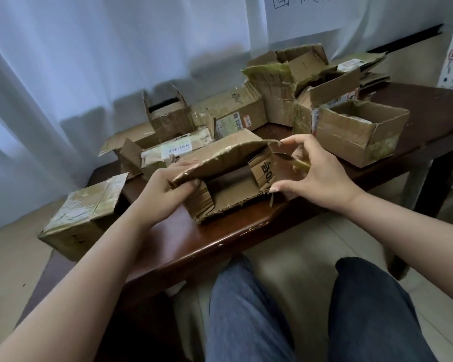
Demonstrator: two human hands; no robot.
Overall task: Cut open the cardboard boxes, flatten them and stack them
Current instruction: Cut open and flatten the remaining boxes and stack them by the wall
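Cutting step, I judge: left hand (pixel 168 186) grips the box (pixel 228 176) by its near flap; right hand (pixel 317 171), just right, holds a knife (pixel 290 160) and pinches tape; next, slice that seam

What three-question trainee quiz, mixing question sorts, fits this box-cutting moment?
1. True or false: the left hand grips the top flap of the box nearest the person.
2. Which hand holds the knife? A left, B right.
3. Fill in: the open-topped box by the right hand sits on the ____.

Key: 1 true; 2 B; 3 table.
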